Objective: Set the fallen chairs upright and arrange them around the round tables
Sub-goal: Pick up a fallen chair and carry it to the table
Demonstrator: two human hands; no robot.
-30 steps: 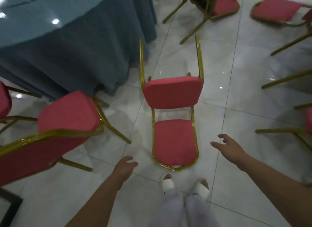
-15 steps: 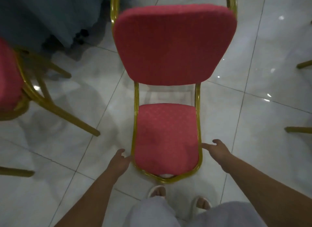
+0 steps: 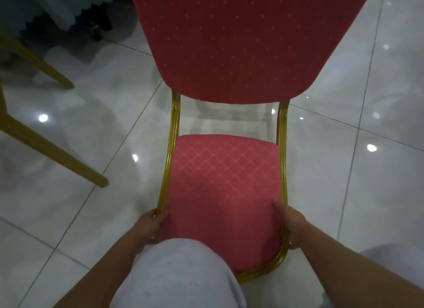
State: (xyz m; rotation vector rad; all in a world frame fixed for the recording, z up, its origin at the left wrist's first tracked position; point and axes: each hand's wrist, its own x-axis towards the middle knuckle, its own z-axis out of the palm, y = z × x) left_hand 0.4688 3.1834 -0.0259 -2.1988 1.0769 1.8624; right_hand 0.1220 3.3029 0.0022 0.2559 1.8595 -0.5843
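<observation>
Head view: the chair (image 3: pixel 226 188) lies on the floor (image 3: pixel 358 193) in the centre, its near pad against the person's knee (image 3: pixel 179 275). The left hand (image 3: pixel 151 225) curls round the gold frame on the pad's left edge, and the right hand (image 3: pixel 290 224) grips the right edge. Another chair's legs (image 3: pixel 52 156) lie at left, with a tablecloth (image 3: pixel 46 7) far left.
</observation>
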